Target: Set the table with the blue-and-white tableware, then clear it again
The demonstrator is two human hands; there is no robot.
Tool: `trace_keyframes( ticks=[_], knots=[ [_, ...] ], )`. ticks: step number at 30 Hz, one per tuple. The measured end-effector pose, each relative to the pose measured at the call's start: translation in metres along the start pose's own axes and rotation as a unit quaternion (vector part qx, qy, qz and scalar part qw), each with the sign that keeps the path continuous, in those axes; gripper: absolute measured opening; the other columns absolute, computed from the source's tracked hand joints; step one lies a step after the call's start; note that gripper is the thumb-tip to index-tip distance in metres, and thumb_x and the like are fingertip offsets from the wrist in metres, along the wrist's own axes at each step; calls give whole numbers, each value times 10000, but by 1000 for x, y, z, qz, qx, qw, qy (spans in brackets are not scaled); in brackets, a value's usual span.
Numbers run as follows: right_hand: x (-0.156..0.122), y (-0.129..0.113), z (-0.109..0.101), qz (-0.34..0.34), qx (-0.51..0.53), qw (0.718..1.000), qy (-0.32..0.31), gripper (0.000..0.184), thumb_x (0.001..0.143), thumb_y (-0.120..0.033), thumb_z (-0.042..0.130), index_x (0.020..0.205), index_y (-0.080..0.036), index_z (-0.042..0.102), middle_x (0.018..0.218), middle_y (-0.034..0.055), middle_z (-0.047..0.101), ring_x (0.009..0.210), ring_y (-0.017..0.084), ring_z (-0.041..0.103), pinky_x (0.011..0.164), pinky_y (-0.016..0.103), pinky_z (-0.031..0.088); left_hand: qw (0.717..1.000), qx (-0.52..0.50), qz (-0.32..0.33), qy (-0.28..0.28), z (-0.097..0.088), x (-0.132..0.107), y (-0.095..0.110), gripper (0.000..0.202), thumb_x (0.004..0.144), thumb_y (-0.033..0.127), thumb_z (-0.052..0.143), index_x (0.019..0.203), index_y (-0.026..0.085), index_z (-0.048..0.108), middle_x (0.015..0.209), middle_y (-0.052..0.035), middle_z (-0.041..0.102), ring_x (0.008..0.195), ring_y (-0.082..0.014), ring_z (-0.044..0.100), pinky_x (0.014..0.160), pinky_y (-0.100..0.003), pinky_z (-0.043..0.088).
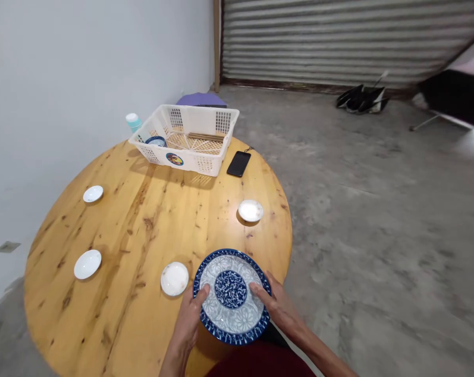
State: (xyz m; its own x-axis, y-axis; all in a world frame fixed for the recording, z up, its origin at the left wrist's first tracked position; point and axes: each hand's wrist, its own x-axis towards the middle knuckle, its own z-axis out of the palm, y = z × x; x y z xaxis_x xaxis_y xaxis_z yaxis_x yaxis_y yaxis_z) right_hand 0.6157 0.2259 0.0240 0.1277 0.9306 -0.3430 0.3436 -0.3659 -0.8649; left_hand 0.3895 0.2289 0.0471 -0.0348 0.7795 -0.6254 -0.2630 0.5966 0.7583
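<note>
A blue-and-white patterned plate sits at the near edge of the round wooden table. My left hand grips its left rim with the thumb on top. My right hand grips its right rim, thumb lying on the plate's face. Right beside the plate's left edge sits a small white saucer.
Three more small white saucers lie on the table, one on the right, one at the near left, one at the far left. A white plastic basket holding a small dish stands at the far edge, a black phone beside it. Concrete floor lies to the right.
</note>
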Motion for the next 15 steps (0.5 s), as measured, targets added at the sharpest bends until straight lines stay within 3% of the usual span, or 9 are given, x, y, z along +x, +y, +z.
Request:
trace_keyframes(
  ticks=[5,9,12,15],
  knots=[
    [-39,0,14,39,92,995,13,529,807,-604,596,1208,-268,675,1110,101,741,1128,350,650,934,492,542,998,43,11,-34,-12,-20,2,641,673,566,815,1155,153,723,1209,-144,736,1185,-350,651,1040,-443,498],
    [-57,0,13,46,219,974,-19,583,795,-619,642,1205,-207,678,1144,117,735,1125,342,655,981,483,524,995,80,13,-52,-7,-28,-1,627,669,588,808,1110,147,742,1156,-141,753,1136,-355,672,1022,-443,509],
    [-60,5,-3,61,285,956,-26,605,758,-615,701,1169,-171,691,1131,128,739,1080,343,671,982,480,519,993,95,18,-62,12,-29,-4,642,688,591,797,1128,127,740,1112,-142,764,1128,-353,671,1046,-450,487],
    [-54,19,-34,74,286,955,-9,625,734,-627,724,1152,-162,700,1101,131,750,1021,338,688,948,467,535,991,99,15,-83,49,-24,-9,651,708,602,779,1127,106,737,1084,-150,766,1084,-353,681,1030,-457,487]
  ],
)
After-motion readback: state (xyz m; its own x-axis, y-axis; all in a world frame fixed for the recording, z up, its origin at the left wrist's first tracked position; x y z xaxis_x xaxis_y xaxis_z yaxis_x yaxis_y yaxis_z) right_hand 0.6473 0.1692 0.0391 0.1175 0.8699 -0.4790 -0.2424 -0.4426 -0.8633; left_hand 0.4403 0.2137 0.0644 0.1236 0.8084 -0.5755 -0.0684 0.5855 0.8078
